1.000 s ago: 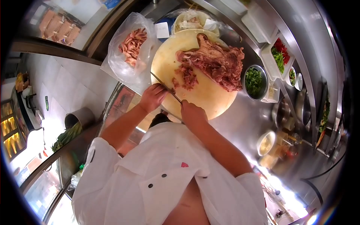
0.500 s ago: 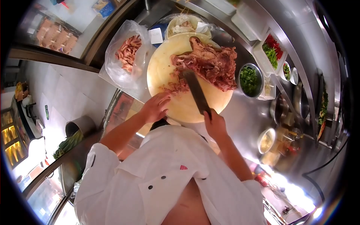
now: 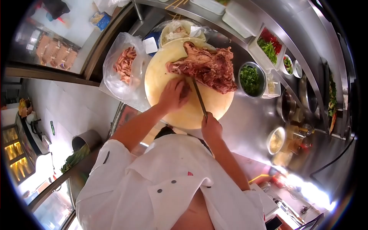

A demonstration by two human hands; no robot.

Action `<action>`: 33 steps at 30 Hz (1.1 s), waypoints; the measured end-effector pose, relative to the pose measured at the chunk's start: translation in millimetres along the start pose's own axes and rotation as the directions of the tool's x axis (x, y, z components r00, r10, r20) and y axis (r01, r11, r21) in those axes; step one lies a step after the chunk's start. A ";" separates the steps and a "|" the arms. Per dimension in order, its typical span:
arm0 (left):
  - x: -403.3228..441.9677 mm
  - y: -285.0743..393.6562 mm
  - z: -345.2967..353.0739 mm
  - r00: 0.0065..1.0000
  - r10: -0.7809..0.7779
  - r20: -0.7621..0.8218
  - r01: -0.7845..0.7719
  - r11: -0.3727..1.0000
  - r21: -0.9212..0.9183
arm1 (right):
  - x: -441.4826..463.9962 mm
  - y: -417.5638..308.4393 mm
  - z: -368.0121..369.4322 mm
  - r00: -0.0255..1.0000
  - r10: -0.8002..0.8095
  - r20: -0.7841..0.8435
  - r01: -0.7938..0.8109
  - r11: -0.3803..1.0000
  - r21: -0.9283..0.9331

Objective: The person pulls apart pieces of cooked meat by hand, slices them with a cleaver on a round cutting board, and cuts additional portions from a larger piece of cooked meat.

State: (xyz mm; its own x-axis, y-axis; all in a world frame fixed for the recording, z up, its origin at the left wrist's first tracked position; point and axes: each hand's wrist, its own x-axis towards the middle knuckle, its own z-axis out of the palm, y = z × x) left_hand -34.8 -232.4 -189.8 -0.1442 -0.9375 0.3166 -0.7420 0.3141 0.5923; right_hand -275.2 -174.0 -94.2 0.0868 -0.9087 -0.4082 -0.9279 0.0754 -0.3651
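Note:
A round, pale chopping board [image 3: 155, 86] carries a large slab of cooked meat [image 3: 211, 67] across its far right part. My left hand [image 3: 172, 95] rests on the board with curled fingers, gathered against a small heap of chopped meat [image 3: 186, 90]; the fingers partly hide the heap. Gripped by the handle in my right hand [image 3: 211, 127] is a cleaver [image 3: 200, 97]. Its blade stands nearly edge-on, its far end near the slab's lower edge and just right of the chopped meat.
A clear plastic bag [image 3: 124, 65] of meat pieces lies left of the board. To the right stand a metal bowl of chopped greens [image 3: 251, 79] and a white tray [image 3: 281, 57] of cut peppers. Behind the board is a plastic-covered tub [image 3: 180, 32].
My left hand has moved away from me and rightward onto the chopped meat, its fingers curling in. The cleaver has turned from showing its flat side to nearly edge-on. The view has shifted slightly.

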 end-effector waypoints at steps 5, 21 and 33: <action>-24.9 -0.4 -37.5 0.969 0.087 0.230 -0.096 0.995 0.027 | -0.3 -16.4 8.6 0.986 -0.150 0.078 0.148 0.989 0.027; -35.2 20.9 -6.0 0.986 -0.167 -0.001 0.167 0.985 0.050 | 15.3 59.5 29.2 0.856 0.013 0.518 -0.464 0.462 0.756; -22.2 14.5 -14.7 0.759 -0.470 -0.450 0.386 0.882 -0.270 | 32.0 -68.2 48.5 0.843 -0.229 0.487 -0.228 0.669 0.708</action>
State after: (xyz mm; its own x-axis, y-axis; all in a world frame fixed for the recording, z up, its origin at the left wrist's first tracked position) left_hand -32.8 -204.8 -177.4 0.5342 -0.7920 0.2957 -0.5331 -0.0442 0.8449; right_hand -191.6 -188.3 -123.0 0.4619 -0.5830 -0.6684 -0.3838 0.5480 -0.7432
